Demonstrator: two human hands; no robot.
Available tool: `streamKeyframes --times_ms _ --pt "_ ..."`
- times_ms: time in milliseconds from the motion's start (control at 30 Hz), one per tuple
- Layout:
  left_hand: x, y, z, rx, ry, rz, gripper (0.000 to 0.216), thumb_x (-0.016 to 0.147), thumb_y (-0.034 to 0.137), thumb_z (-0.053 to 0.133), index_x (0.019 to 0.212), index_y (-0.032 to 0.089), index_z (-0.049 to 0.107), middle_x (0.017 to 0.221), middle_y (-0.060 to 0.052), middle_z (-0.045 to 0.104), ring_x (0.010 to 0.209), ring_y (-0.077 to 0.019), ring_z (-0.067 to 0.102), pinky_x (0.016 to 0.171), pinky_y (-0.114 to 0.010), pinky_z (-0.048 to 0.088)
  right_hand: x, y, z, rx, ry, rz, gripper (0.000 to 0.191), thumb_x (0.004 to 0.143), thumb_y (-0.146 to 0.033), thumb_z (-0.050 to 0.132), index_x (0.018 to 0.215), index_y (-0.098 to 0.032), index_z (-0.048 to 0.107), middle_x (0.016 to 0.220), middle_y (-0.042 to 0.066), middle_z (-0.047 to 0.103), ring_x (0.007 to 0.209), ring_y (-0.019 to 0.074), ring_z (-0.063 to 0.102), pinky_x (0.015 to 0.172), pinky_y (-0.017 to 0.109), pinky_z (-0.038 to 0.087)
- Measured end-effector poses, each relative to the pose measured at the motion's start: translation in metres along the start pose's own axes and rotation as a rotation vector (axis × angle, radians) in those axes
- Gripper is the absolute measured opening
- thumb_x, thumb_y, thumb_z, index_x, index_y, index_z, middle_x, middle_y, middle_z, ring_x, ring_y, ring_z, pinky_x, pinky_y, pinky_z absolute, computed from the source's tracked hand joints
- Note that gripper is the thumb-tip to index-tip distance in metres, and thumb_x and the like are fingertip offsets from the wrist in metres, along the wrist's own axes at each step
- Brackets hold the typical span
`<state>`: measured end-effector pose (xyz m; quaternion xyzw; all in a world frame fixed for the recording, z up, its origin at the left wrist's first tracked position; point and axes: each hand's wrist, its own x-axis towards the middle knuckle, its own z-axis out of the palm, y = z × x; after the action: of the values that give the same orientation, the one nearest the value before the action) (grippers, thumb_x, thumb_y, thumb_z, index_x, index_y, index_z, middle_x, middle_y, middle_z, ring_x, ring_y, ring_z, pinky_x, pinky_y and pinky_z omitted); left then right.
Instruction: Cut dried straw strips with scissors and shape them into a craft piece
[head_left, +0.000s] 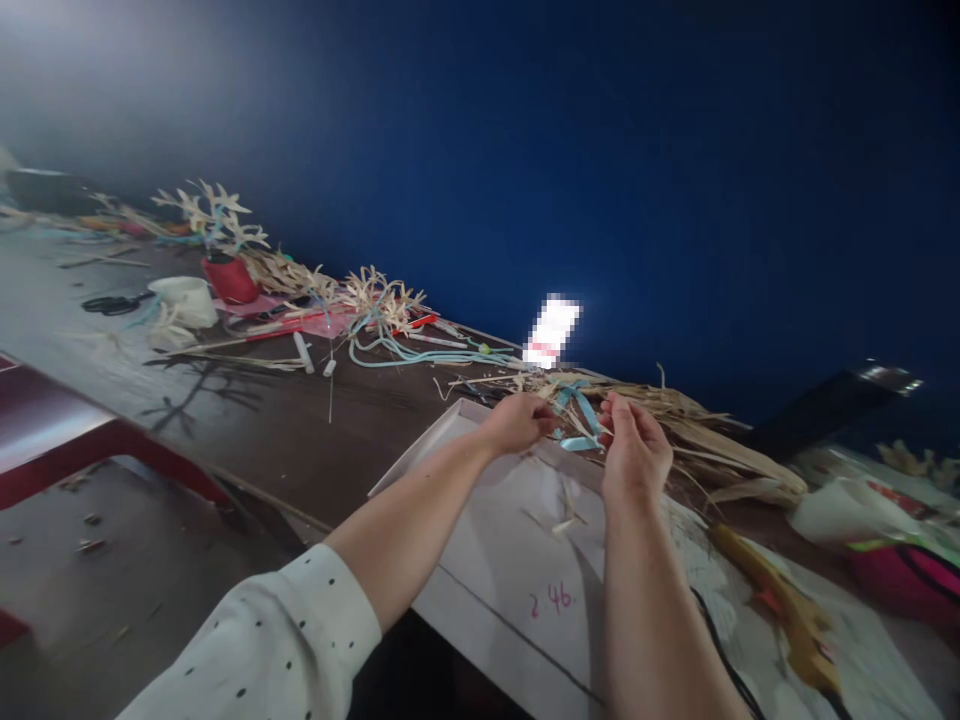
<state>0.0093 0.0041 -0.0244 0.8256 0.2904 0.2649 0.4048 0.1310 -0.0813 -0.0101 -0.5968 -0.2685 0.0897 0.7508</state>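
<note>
My left hand (pixel 516 421) and my right hand (pixel 634 448) are raised together over a white cardboard sheet (pixel 517 560). Between them runs a light blue ribbon (pixel 579 412) with loops and loose ends. Both hands are closed in a pinch on it, the left at one end, the right at the other. Dry straw-coloured husk strips (pixel 697 440) lie just behind the hands.
A dark wooden table (pixel 300 420) carries dried husk flowers (pixel 382 295), a red pot (pixel 229 278), a white cup (pixel 187 298), black scissors (pixel 112 303), teal cord (pixel 420 352) and a red pen. A red stool (pixel 67 430) stands at left. Wrapped packages (pixel 877 530) lie at right.
</note>
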Motion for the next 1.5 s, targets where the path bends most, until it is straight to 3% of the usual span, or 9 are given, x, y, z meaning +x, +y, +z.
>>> streamKeyframes --times_ms 133,267,467,633,733,833,1067,1333,1500 --pt "-0.003 -0.004 0.005 0.075 0.025 -0.011 0.023 0.073 0.033 0.051 0.075 0.016 0.067 0.067 -0.002 0.064 0.063 -0.0118 0.053 0.058 -0.021 0.036 0.001 -0.013 0.002 0.101 0.011 -0.029 0.031 0.066 -0.042 0.068 0.085 -0.017 0.070 0.077 0.004 0.066 0.057 0.0095 0.055 0.043 0.018 0.040" --pt "-0.004 -0.007 0.007 0.067 0.048 -0.001 0.024 0.074 0.034 0.050 0.076 0.016 0.066 0.069 -0.002 0.064 0.064 -0.0118 0.053 0.057 -0.022 0.034 -0.003 -0.035 0.000 0.097 -0.059 -0.074 0.028 0.067 -0.040 0.067 0.084 -0.017 0.070 0.074 0.003 0.064 0.054 0.0085 0.052 0.041 0.017 0.038" --pt "-0.004 -0.012 0.009 0.095 0.092 0.038 0.026 0.076 0.034 0.049 0.079 0.014 0.066 0.072 -0.003 0.063 0.064 -0.0109 0.051 0.058 -0.021 0.034 -0.015 -0.049 -0.017 -0.050 -0.226 0.049 0.035 0.063 -0.039 0.070 0.089 -0.016 0.069 0.075 0.005 0.065 0.053 0.0102 0.052 0.039 0.018 0.036" --pt "-0.008 -0.008 0.010 0.126 0.130 0.058 0.024 0.075 0.030 0.051 0.081 0.013 0.067 0.073 -0.003 0.063 0.065 -0.0112 0.051 0.058 -0.020 0.033 -0.021 -0.029 -0.007 0.150 -0.059 0.218 0.035 0.060 -0.036 0.070 0.088 -0.016 0.067 0.071 0.003 0.063 0.049 0.0085 0.048 0.038 0.018 0.034" --pt "-0.008 -0.007 0.010 0.124 0.108 0.054 0.023 0.076 0.028 0.049 0.080 0.013 0.066 0.072 -0.002 0.063 0.064 -0.0108 0.051 0.056 -0.020 0.032 -0.020 -0.013 0.004 0.265 0.039 0.180 0.035 0.064 -0.037 0.067 0.092 -0.015 0.065 0.072 0.003 0.063 0.047 0.0078 0.045 0.038 0.019 0.032" --pt "-0.007 -0.008 0.013 0.150 0.143 0.030 0.021 0.075 0.026 0.050 0.077 0.012 0.066 0.074 -0.003 0.064 0.065 -0.0111 0.052 0.058 -0.020 0.033 -0.022 -0.001 0.007 0.237 0.100 0.142 0.038 0.067 -0.040 0.065 0.096 -0.015 0.064 0.076 0.004 0.063 0.048 0.0083 0.044 0.041 0.021 0.035" --pt "-0.010 -0.005 0.019 0.171 0.226 0.027 0.019 0.077 0.028 0.052 0.078 0.014 0.065 0.075 -0.002 0.063 0.068 -0.0104 0.052 0.061 -0.019 0.035 -0.046 -0.003 0.004 0.031 -0.124 0.106 0.040 0.075 -0.047 0.056 0.102 -0.018 0.063 0.092 0.010 0.065 0.068 0.0188 0.059 0.052 0.027 0.045" --pt "-0.012 -0.007 0.018 0.147 0.193 0.012 0.016 0.076 0.023 0.051 0.076 0.016 0.065 0.077 -0.001 0.062 0.072 -0.0102 0.053 0.064 -0.018 0.037 -0.061 -0.004 0.003 -0.018 -0.253 0.131 0.038 0.077 -0.048 0.051 0.098 -0.019 0.064 0.097 0.011 0.066 0.084 0.0237 0.061 0.061 0.029 0.048" --pt "-0.014 -0.011 0.016 0.122 0.162 0.050 0.016 0.074 0.020 0.051 0.078 0.015 0.065 0.077 -0.001 0.061 0.070 -0.0094 0.052 0.062 -0.018 0.036 -0.062 0.004 0.004 -0.122 -0.281 0.066 0.038 0.078 -0.048 0.049 0.100 -0.021 0.065 0.091 0.009 0.068 0.081 0.0244 0.063 0.059 0.031 0.048"
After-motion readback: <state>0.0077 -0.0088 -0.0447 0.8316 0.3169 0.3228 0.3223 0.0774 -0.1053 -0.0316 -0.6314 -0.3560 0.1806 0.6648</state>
